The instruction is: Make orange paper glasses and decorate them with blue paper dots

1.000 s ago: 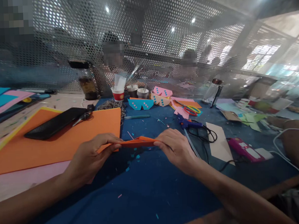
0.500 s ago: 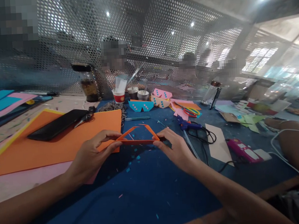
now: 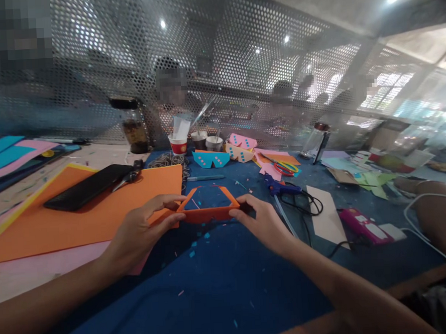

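Note:
Both my hands hold a folded orange paper shape (image 3: 207, 213) just above the blue table cover (image 3: 221, 281). It is spread into an open, boat-like frame, with the blue cover showing through its middle. My left hand (image 3: 142, 231) pinches its left end between thumb and fingers. On the other end, my right hand (image 3: 261, 222) pinches with the fingertips. Small paper scraps lie scattered under the shape.
A large orange sheet (image 3: 72, 215) lies at left with a black phone (image 3: 85, 186) and small scissors on it. Behind stand paper cups (image 3: 177, 143), a jar (image 3: 133, 124), finished paper shapes (image 3: 211, 158), red-handled scissors (image 3: 283, 168), a blue glue gun (image 3: 282, 188) with cord. People sit beyond the perforated screen.
The orange paper was flat and closed between my hands; it has been pulled apart into an open frame and tilted toward me. Both hands stay at its ends.

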Demonstrator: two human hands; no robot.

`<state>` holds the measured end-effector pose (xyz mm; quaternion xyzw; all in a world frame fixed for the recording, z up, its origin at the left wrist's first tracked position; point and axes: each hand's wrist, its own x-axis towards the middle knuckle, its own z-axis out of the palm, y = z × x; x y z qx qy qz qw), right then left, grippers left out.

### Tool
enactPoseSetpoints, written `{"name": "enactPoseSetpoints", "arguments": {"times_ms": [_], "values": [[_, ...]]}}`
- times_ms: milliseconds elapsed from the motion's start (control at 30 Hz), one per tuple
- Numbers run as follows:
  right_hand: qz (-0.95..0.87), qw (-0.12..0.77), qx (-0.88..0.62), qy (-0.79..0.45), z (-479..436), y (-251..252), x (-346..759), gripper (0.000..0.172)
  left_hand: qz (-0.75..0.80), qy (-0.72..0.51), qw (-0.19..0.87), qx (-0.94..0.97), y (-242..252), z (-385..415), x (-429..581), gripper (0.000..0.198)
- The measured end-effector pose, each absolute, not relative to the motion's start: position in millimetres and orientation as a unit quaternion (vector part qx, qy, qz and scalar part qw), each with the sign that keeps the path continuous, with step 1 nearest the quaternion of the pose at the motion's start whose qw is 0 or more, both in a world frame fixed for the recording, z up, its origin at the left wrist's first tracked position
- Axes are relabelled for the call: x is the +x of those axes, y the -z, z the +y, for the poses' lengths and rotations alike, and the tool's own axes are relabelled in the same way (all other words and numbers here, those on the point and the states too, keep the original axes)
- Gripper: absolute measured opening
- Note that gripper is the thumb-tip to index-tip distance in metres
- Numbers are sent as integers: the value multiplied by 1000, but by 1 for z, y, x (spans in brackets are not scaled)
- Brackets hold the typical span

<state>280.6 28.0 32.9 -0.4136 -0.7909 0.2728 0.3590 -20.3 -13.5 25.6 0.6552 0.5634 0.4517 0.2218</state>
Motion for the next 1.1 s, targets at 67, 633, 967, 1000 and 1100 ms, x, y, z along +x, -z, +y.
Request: {"name": "enactPoseSetpoints", "arguments": {"times_ms": [67,633,967,1000,1100], "values": [[-779,363,-414,-300,29,-32,280,14,562,-454,233,651,-28,-13,-19,47],[-715,371,-422,-416,41,-25,281,15,553,-446,285,644,-27,-8,-19,53],[-720,371,-426,-402,44,-21,282,17,556,-432,309,640,-17,-1,-26,62],[-722,369,-429,-398,45,-20,282,18,553,-431,314,640,-17,0,-26,62],[-724,366,-442,-384,47,-19,283,22,546,-429,325,642,-19,1,-25,61]]}}
